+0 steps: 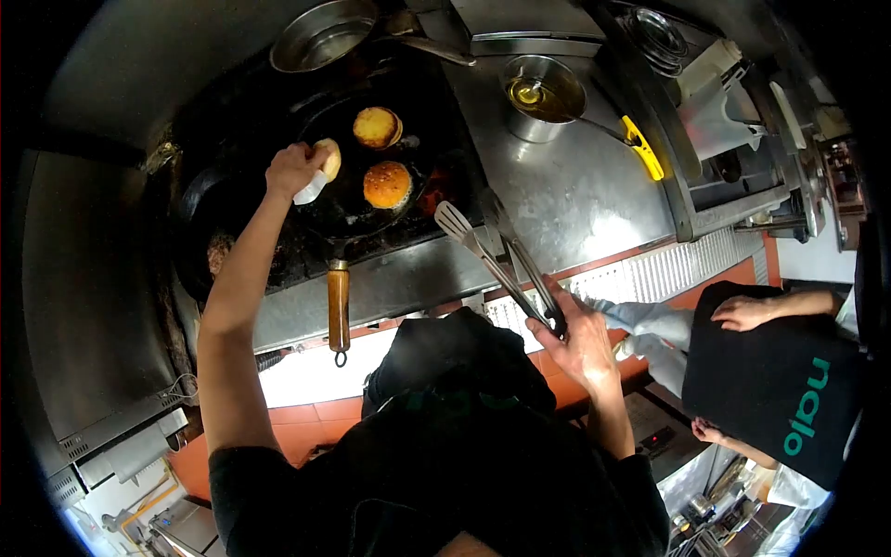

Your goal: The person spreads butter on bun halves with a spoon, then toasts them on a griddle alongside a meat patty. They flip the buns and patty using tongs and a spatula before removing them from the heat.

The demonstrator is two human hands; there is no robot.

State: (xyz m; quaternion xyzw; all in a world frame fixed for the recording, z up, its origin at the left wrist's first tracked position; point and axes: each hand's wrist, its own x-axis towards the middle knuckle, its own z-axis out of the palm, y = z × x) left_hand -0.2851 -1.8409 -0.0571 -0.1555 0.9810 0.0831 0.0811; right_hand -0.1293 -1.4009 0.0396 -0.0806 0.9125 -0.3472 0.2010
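My left hand (295, 171) is closed around a pale bun piece (329, 160) above the left side of a black pan (345, 219), with something white (310, 189) under the fingers. In the same pan lie a toasted bun half (376, 127) and a glossy browned bun (387, 185). The pan's wooden handle (339, 311) points toward me. My right hand (579, 340) grips metal tongs (509, 269) near their hinge, their tips apart over the counter's front edge, to the right of the pan.
A steel pot (544, 97) of yellow liquid holds a utensil with a yellow handle (642, 148). An empty-looking pan (324, 35) sits at the back. Dark meat (220, 252) lies in a left pan. Another person in a black apron (775, 376) stands at the right.
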